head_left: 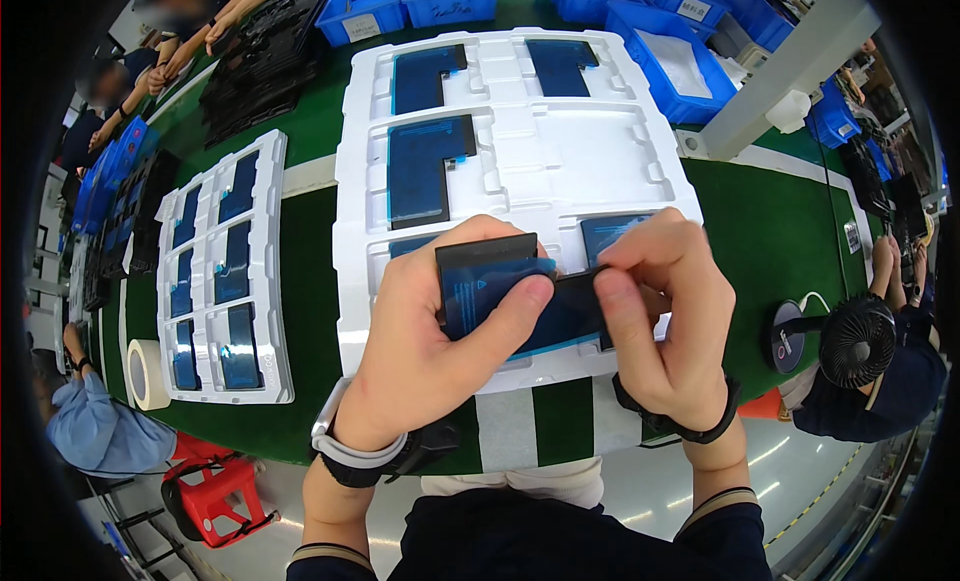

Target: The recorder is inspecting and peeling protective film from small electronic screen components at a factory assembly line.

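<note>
An L-shaped, flat black battery (570,316) with blue film on its face is held up above the front part of a large white plastic tray (600,161). My left hand (420,351) grips its left part, the thumb lying across the film. With thumb and bent fingers, my right hand (675,331) pinches the battery's upper edge near its right end. Whether a small piece is between those fingertips, I cannot tell. More such batteries (415,166) lie in the tray's pockets, and my hands partly cover the nearest ones.
A smaller white tray (278,281) of batteries stands left, beside a tape roll (148,374). Blue bins (690,106) line the back near a metal post (790,66). Black trays (255,76) are stacked back left. A small black fan (855,341) stands right. Other people work around the green table.
</note>
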`<state>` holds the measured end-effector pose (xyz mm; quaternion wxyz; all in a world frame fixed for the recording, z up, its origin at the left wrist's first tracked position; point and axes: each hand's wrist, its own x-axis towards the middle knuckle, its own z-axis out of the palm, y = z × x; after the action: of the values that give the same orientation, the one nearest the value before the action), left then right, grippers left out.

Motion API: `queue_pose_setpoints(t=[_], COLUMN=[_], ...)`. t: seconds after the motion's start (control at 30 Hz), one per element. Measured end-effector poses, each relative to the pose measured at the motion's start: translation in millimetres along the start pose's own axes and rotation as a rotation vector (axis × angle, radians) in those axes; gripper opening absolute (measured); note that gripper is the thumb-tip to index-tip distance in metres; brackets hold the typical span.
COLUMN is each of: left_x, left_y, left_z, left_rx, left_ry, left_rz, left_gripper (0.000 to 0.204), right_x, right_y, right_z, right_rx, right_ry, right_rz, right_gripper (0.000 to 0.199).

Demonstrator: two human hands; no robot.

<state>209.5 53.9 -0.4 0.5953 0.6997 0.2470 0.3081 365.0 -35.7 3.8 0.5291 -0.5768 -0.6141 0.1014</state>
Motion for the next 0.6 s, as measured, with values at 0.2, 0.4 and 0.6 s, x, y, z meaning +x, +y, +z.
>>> queue_pose_setpoints(t=[0.2, 0.4, 0.6], left_x=[0.1, 0.2, 1.2], left_y=[-0.4, -1.2, -2.9], left_z=[0.4, -0.4, -0.8], left_rx=[-0.007, 0.019, 0.019], left_ry=[-0.004, -0.007, -0.015], left_rz=[0.059, 0.075, 0.100], left_gripper=[0.014, 0.015, 0.015], right_x=[1.6, 1.1, 0.9], right_y=[-3.0, -0.5, 1.0], right_z=[1.3, 5.1, 6.1], right_rx=[-0.149, -0.150, -0.148], right_ry=[0.055, 0.073, 0.081], right_rz=[-0.144, -0.147, -0.177], right_gripper=[0.015, 0.016, 0.017])
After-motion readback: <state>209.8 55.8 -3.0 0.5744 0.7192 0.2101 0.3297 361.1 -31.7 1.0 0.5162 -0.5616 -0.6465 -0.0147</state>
